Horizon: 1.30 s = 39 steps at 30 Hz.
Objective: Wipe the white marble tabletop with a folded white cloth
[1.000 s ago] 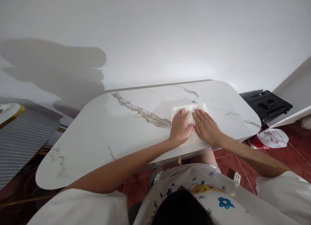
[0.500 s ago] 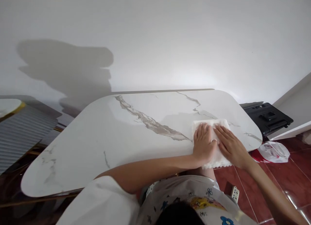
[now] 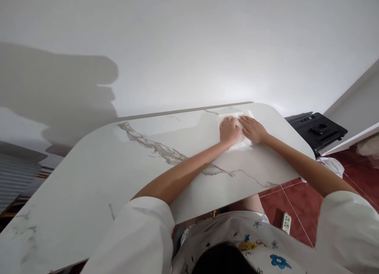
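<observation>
A thin white cloth point(image 3: 244, 143) with a wavy edge lies spread on the white marble-patterned tabletop point(image 3: 124, 175), near its far right side. My left hand point(image 3: 229, 130) presses on the left part of the cloth, palm down, with its fingers close together and slightly bent. Beside it, my right hand point(image 3: 253, 130) rests flat on the cloth's right part, fingers stretched toward the left hand. The two hands nearly touch. The middle of the cloth is partly hidden under them.
The table's far edge runs along a white wall point(image 3: 189, 49). Past its right end are a black case point(image 3: 318, 131) and a white plastic bag point(image 3: 331, 166). A power strip point(image 3: 286, 222) lies on the red tiled floor point(image 3: 299, 214). Grey ribbed furniture point(image 3: 17, 179) stands at the left.
Both hands and the cloth have moved away from me, from the near right edge toward the wall. The view has shifted slightly, and my right sleeve now shows.
</observation>
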Tool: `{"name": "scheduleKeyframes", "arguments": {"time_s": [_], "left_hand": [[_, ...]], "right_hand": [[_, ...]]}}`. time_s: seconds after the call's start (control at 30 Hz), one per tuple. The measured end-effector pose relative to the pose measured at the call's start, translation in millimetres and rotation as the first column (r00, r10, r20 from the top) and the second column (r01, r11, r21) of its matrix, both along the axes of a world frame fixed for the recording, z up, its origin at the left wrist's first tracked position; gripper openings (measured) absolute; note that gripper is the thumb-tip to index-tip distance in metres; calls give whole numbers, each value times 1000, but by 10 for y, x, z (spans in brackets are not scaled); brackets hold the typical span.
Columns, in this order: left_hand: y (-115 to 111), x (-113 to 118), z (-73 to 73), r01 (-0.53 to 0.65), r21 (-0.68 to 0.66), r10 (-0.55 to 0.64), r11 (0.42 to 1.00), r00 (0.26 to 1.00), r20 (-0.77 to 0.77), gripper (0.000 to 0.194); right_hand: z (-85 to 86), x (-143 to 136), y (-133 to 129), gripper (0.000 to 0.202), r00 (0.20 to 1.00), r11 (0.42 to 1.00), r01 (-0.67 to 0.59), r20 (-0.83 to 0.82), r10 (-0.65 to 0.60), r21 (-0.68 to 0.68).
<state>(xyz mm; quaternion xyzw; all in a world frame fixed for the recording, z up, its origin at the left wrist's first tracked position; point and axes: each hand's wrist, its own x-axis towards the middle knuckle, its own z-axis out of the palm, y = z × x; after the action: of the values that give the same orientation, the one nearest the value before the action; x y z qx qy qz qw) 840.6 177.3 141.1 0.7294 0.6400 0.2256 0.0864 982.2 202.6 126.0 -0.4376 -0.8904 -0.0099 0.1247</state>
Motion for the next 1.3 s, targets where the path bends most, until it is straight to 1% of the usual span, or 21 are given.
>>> {"name": "scheduleKeyframes", "arguments": {"time_s": [0.13,0.2,0.27,0.33,0.43,0.5,0.57,0.63,0.73,0.87,1.03,1.17,1.3], "left_hand": [[333,-207,-38,-21,29,22,999,998,-58,34],[504,-265,-59,-20,31,22,999,997,-76,33],[674,-276,-82,-18,32,21,999,996,-89,33],[828,-235,-108,-17,44,21,999,994,-108,33],[998,-89,-142,-10,65,19,998,989,-144,31],[1046,30,-158,0,71,12,997,986,-167,32],[1023,135,-163,25,81,-10,996,982,-188,32],[925,206,-155,63,91,-43,994,978,-206,32],[658,241,-119,125,79,-104,989,969,-224,30],[196,201,-55,184,52,-169,982,964,-205,30],[-400,117,8,212,4,-207,977,957,-204,42],[-848,66,47,247,-30,-247,969,944,-220,49],[-1233,93,110,249,-86,-258,965,957,-131,52]], "right_hand": [[-5,-270,370,49,1000,1000,-13,-26,13,-14],[-20,-345,529,49,999,1000,-6,-37,5,-20],[-44,-364,680,49,999,1000,7,-51,-8,-23],[-77,-327,824,49,997,999,25,-69,-26,-27],[-133,-183,1004,49,994,999,47,-96,-49,-26],[-168,-57,1066,49,992,999,45,-117,-46,-9],[-197,65,1049,49,991,999,45,-128,-44,6],[-215,163,942,50,991,998,63,-122,-61,12],[-220,252,635,50,990,995,92,-108,-88,29],[-178,265,90,50,991,992,113,-80,-108,53],[-51,162,-619,53,988,986,153,-29,-151,61],[48,87,-1140,52,986,984,164,-26,-163,72],[74,153,-1554,51,988,987,147,-57,-144,61]]}}
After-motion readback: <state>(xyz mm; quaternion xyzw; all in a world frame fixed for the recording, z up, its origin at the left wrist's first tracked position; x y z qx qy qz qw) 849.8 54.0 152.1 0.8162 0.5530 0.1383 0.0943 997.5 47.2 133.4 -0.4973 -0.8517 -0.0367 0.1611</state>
